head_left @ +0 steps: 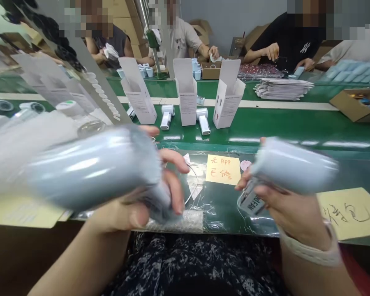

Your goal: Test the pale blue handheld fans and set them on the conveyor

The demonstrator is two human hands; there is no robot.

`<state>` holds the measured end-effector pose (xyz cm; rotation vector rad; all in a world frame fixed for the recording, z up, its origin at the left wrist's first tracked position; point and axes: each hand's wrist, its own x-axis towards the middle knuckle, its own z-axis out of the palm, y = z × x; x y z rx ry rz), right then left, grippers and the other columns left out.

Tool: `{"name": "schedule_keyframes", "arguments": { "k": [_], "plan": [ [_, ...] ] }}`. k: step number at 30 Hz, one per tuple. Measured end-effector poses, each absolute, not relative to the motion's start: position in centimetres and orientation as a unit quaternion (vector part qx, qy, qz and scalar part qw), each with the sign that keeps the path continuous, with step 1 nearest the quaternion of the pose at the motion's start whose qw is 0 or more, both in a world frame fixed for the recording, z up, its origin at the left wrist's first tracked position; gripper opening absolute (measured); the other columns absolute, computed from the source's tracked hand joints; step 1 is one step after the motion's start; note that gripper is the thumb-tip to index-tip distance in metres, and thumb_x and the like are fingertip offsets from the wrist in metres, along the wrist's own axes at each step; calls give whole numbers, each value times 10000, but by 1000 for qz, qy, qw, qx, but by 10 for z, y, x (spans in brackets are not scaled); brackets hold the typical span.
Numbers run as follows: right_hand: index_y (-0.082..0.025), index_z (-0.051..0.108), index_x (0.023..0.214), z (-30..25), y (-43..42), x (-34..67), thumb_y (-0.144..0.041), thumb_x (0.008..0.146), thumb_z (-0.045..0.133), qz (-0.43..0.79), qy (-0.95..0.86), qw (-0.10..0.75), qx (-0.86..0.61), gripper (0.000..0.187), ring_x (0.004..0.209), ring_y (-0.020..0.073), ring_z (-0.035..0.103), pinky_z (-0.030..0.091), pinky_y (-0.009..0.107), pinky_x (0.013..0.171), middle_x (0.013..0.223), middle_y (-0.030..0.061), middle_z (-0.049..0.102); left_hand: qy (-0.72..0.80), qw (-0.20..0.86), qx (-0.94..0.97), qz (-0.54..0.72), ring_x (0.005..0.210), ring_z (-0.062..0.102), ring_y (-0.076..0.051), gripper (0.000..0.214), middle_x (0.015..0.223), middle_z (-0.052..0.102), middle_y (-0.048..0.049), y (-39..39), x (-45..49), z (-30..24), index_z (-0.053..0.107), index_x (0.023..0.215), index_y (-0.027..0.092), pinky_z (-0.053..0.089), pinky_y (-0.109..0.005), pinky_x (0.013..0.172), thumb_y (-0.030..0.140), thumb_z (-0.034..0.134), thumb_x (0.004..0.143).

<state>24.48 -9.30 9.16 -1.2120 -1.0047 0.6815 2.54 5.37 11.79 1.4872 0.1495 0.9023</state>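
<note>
Left hand (135,209) grips a glossy blue hair dryer (92,168), right hand (283,205) another dryer (292,166); both look light, slippery, best held by the handle.

The left hand (142,201) sits low, left of centre, its fingers (172,161) curled in a firm grip; the right hand (280,203) grips likewise at lower right, a pale band on its wrist (308,251); the left forearm (80,263) and right forearm (314,273) rise inward from the bottom edge.
</note>
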Motion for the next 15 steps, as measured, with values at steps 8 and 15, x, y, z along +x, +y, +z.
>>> {"name": "schedule_keyframes", "arguments": {
  "k": [8, 15],
  "plan": [
    [-248, 75, 1571, 45, -72, 183, -685, 817, 619, 398, -502, 589, -492, 1027, 1358, 352, 465, 403, 563, 1100, 1522, 169, 422, 156, 496, 679, 517, 1350, 435, -378, 787, 1464, 446, -137, 16, 86, 54, 544, 1311, 225, 419, -505, 1109, 755, 606, 732],
    [-265, 292, 1541, 57, -86, 341, -426, 688, 816, 156, -433, 304, -834, 1014, 1231, 322, 598, 479, 451, 1012, 1439, 118, 561, 228, 404, 850, 249, 1459, 274, -360, 531, 1566, 308, -113, 53, 96, 52, 445, 1372, 299, 302, -613, 1152, 463, 585, 886]
  ]
}}
